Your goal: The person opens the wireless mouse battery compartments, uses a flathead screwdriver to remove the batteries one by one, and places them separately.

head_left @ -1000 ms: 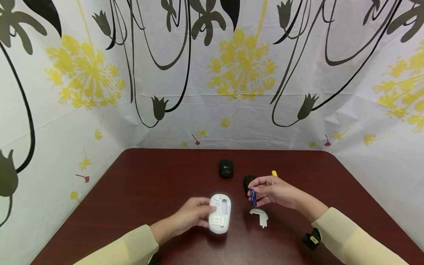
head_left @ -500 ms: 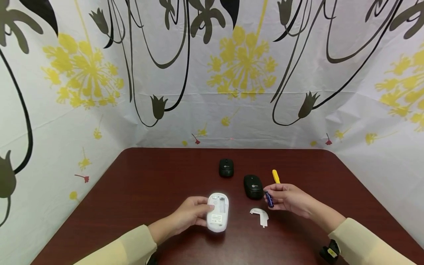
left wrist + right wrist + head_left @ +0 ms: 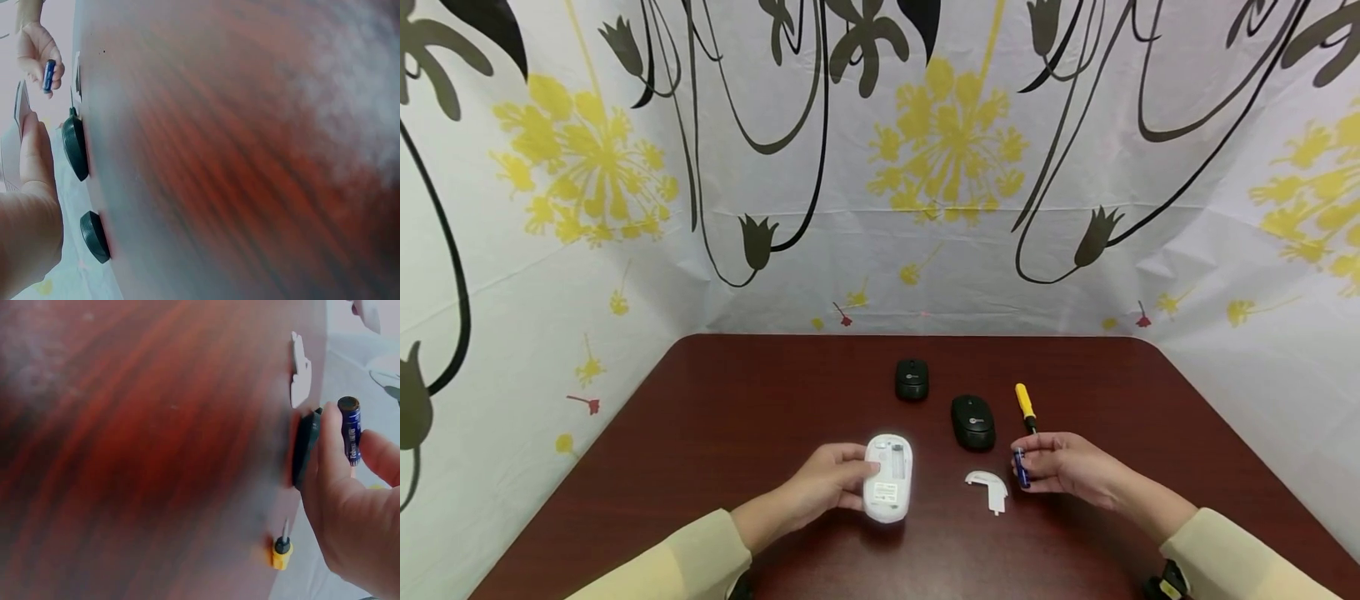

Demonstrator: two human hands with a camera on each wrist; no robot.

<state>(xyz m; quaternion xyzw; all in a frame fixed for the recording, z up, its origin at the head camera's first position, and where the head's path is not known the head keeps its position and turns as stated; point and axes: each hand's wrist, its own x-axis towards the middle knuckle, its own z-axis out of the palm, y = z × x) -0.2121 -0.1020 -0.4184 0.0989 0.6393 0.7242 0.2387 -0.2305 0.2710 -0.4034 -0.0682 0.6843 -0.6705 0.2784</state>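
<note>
My left hand [image 3: 832, 478] grips a white computer mouse [image 3: 887, 498] by its left side, underside up, thumb lying over the edge. A slot in the mouse's underside shows, with a label below it. My right hand [image 3: 1071, 468] pinches a blue battery [image 3: 1022, 468] between thumb and fingers above the table; the same battery [image 3: 352, 431] stands out clearly in the right wrist view. Between the two hands a white battery cover [image 3: 989, 490] lies on the table.
Two black mice rest farther back, one mouse [image 3: 973, 422] near the right hand and another mouse [image 3: 912, 380] behind it. A screwdriver [image 3: 1025, 403] with a yellow handle lies beyond the right hand. The brown table [image 3: 760, 392] meets a patterned cloth [image 3: 850, 192] at the back.
The right hand has moved right with the battery, away from the black mouse, uncovering that mouse and the screwdriver. The left hand and white mouse have shifted slightly left.
</note>
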